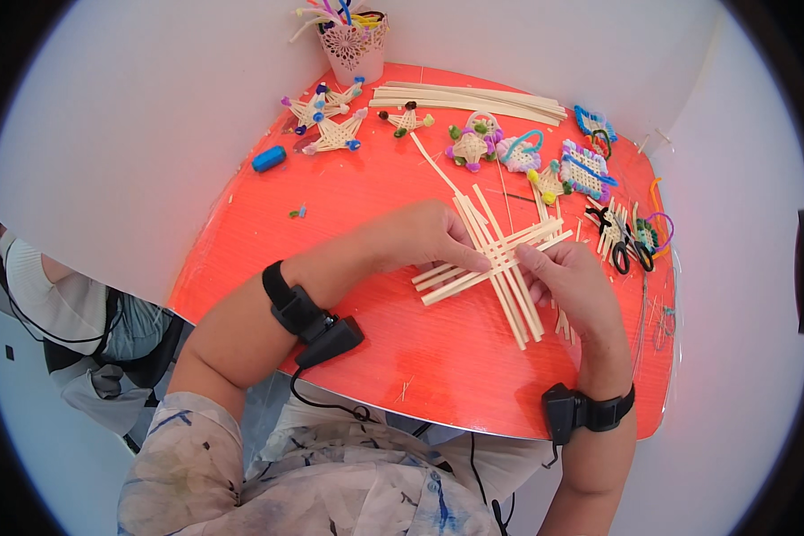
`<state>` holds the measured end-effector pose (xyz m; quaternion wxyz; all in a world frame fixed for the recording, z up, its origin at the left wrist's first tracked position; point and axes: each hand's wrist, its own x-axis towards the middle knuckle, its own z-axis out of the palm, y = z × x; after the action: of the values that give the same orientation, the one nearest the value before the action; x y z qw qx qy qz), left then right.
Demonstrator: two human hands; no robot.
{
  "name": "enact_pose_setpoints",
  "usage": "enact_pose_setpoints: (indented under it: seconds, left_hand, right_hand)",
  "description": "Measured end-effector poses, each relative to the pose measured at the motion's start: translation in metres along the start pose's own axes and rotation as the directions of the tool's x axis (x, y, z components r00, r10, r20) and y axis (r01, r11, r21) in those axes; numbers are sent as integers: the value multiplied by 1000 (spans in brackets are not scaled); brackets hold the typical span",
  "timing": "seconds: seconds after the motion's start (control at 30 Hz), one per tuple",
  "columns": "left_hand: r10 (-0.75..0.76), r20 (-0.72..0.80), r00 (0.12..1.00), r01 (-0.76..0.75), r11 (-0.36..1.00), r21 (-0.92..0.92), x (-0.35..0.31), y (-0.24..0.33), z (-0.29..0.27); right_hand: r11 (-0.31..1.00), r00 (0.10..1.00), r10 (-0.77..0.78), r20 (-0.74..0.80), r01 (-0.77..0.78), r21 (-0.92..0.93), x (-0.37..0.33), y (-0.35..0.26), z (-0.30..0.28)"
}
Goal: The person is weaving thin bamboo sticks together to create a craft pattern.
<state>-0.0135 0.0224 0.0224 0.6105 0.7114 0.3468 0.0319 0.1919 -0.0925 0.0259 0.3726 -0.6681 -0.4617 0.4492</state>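
My left grip (433, 237) pinches the woven cross of pale strips (502, 257) at its crossing, thumb on top, while my right grip (570, 281) is closed on its right side, the fingers partly hidden beneath. The cross sits between both, over the right half of the red tabletop (438, 348), its loose ends splaying outward. Black-handled scissors (632, 243) lie to the right; beyond my work are a stack of long strips (469, 100) and a pink pot (353, 49).
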Motion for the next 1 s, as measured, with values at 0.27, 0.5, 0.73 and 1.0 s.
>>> enact_pose_setpoints:
  seconds: [0.27, 0.5, 0.73, 1.0]
  left_hand:
    - [22, -103, 994, 24, 904, 427, -1, -4, -7]
    - [423, -124, 898, -249, 719, 649, 3, -14, -2]
    - [389, -31, 921, -320, 799, 510, 7, -18, -4]
    - [366, -34, 930, -317, 845, 431, 11, -22, -7]
  right_hand:
    - [909, 997, -71, 1, 65, -413, -10, -14, -4]
    - [829, 923, -358, 143, 385, -405, 0, 5, 13]
    - [799, 905, -413, 99, 412, -438, 4, 8, 19]
    - [778, 888, -455, 57, 428, -460, 9, 13, 25]
